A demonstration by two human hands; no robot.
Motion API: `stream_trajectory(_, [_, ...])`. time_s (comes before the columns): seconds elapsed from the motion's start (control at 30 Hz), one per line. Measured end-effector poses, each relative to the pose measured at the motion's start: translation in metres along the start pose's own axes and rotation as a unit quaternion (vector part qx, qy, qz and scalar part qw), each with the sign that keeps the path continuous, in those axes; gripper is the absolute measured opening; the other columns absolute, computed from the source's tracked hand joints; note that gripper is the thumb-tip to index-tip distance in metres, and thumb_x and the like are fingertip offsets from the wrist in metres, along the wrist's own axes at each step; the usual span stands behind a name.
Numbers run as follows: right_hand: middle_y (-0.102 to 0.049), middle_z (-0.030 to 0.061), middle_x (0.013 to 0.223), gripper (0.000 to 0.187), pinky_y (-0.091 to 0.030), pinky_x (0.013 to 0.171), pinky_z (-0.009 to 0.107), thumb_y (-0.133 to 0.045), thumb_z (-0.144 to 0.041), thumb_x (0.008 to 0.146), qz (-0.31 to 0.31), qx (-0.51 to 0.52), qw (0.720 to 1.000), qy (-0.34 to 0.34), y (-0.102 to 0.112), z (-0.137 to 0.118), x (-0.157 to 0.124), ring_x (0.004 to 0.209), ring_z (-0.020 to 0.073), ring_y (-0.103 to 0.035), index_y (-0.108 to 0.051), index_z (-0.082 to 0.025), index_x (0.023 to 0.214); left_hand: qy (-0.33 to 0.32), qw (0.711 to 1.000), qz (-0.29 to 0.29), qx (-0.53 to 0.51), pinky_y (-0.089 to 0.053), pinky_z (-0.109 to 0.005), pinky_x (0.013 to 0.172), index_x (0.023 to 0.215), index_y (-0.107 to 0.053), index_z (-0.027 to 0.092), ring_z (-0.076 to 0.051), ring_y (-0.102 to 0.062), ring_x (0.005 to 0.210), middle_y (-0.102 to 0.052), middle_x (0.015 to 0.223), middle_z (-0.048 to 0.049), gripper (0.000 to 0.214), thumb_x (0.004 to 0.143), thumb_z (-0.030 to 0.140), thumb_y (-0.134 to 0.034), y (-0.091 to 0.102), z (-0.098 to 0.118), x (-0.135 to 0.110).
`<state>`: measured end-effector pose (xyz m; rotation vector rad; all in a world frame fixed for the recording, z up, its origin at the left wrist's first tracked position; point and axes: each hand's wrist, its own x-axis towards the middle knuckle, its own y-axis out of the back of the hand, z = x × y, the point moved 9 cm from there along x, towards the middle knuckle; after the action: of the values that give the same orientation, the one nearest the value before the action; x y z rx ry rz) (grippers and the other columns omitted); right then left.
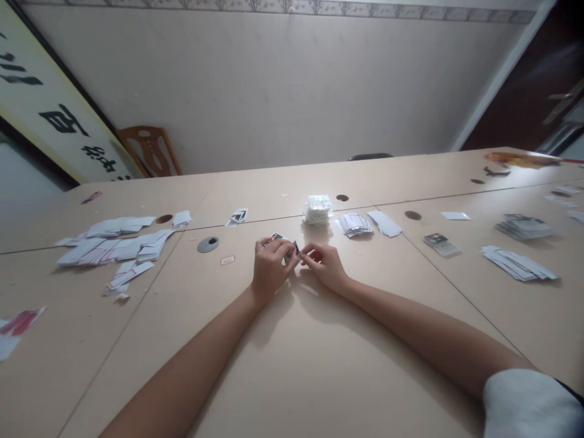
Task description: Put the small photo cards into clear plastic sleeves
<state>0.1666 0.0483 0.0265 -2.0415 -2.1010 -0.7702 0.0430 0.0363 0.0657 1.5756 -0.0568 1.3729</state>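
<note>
The framed panel (64, 121) bears 百 and 纳.

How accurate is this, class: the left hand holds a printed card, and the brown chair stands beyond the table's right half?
The side is wrong: in the head view, the brown chair stands beyond the table's left half. The left hand holds a printed card.

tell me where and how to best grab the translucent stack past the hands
Probably low across its left and right sides, coming from the near side, where the right hand is: the translucent stack looks layered with uneven edges, so a top pinch might lift only some layers. A pile of whitish pieces lies close on its right.
</note>
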Motion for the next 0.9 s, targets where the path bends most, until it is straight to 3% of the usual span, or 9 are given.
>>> stream_trajectory(0.37, [-0.067,0.0018,0.064,0.013,-0.051,0.052,0.023,-0.062,-0.030,0.083,0.003,-0.003,1.000,-0.006,0.0008,0.0025,0.0001,0.057,0.0146,-0.065,-0.064,-0.018,0.077,0.010,1.000,-0.015,-0.014,-0.036,-0.040,0.094,0.084,-0.062,0.022,-0.018,-0.066,0.089,-0.071,0.087,-0.0002,0.007,0.085,0.029,-0.060,0.0003,0.0001,0.0008])
stream_trajectory(0.6, [-0.067,0.0022,0.064,0.016,-0.052,0.054,0.024,-0.062,-0.032,0.084,-0.001,-0.004,1.000,-0.007,0.0005,0.0037,0.0004,0.061,0.0169,-0.068,-0.064,-0.018,0.077,0.018,1.000,-0.009,-0.005,-0.037,-0.039,0.094,0.083,-0.064,0.022,-0.017,-0.066,0.089,-0.071,0.088,-0.0002,0.007,0.087,0.023,-0.057,-0.0005,-0.0030,0.0000])
stream_trajectory(0.9, [-0.067,0.0025,0.064,0.022,-0.052,0.053,0.024,-0.062,-0.039,0.084,0.000,0.003,1.000,-0.011,0.0002,0.0040,-0.0003,0.059,0.0156,-0.066,-0.064,-0.018,0.078,0.020,1.000,-0.016,-0.008,-0.036,-0.040,0.096,0.084,-0.065,0.022,-0.018,-0.065,0.091,-0.071,0.088,-0.0007,0.007,0.085,0.028,-0.060,0.0004,-0.0024,0.0000])
